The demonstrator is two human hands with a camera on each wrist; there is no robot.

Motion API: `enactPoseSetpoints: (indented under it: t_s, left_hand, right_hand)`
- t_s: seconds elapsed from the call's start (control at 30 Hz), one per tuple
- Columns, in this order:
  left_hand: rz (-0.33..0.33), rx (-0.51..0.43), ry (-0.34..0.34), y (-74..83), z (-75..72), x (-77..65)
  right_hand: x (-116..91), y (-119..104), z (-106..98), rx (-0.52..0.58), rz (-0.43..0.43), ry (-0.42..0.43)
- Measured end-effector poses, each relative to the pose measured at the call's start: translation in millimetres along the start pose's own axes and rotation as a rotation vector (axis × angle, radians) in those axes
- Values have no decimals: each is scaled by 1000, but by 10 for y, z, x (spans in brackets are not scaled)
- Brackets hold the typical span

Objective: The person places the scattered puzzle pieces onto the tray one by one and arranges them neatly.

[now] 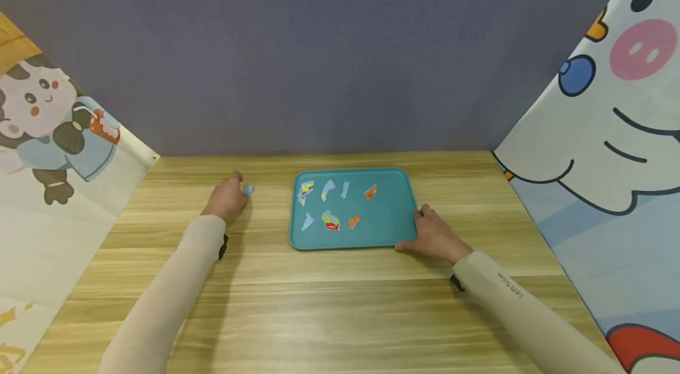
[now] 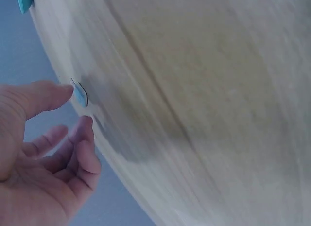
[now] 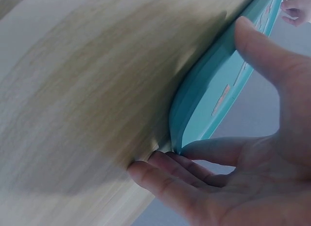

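A teal tray lies on the wooden table, bearing several small torn-looking pieces with coloured print, such as a red and yellow-green piece and an orange piece. Left of the tray, my left hand reaches down to a small light-blue piece. Its thumb tip is right at that piece, while a gap separates the thumb from the curled fingers. My right hand holds the tray's near right corner, thumb along the front rim and index finger against the side; other fingertips rest by the tabletop.
The wooden table runs back to a grey-blue wall panel. Cartoon-printed sheets stand on both sides, a cow figure at left and a pink-snouted figure at right. A dark band sits at each wrist.
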State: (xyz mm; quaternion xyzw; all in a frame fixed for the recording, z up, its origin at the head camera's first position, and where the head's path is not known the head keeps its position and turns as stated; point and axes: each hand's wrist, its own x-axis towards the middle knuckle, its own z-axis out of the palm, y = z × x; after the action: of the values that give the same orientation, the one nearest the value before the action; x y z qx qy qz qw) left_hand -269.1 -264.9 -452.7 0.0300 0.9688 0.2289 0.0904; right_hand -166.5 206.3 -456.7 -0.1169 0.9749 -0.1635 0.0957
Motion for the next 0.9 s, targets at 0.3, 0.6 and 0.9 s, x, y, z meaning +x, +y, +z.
enactPoseSetpoints:
  t_s: [0.3, 0.6, 0.9]
  left_hand:
    - [17, 37, 24, 17, 57, 35]
    - [20, 33, 29, 42, 77, 58]
    - [35, 36, 66, 66, 113, 83]
  right_hand:
    - [-12, -12, 14, 2, 14, 6]
    - [-23, -21, 21, -1, 13, 8]
    - [-26, -24, 11, -11, 6, 2]
